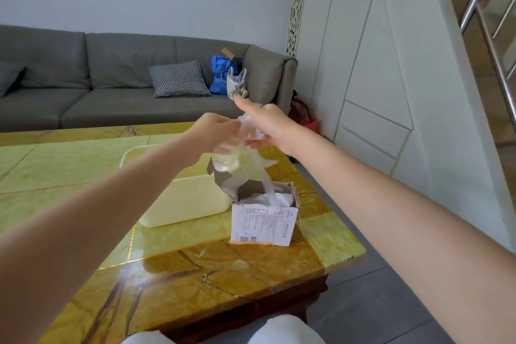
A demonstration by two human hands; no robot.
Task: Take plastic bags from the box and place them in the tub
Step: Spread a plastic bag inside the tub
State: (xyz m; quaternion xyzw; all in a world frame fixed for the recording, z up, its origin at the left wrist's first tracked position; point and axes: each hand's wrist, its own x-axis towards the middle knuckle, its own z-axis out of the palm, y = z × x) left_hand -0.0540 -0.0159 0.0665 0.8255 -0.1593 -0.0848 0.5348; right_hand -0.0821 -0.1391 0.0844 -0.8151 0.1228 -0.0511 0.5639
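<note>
A small white cardboard box point(265, 225) with torn-open flaps stands on the yellow stone table, more clear plastic showing inside it. A cream tub point(184, 204) sits just left of the box, touching it. Both my hands are raised above the tub and box. My left hand point(215, 131) grips a crumpled clear plastic bag point(234, 153). My right hand point(268, 126) holds the same bag from the right, its index finger sticking out straight. A strip of the plastic trails down into the box.
The table's right edge point(346, 220) lies close beside the box, with grey floor beyond. A grey sofa point(117, 84) with a checked cushion, a blue bag and a white handbag stands behind the table. My knees point(279, 329) show at the bottom.
</note>
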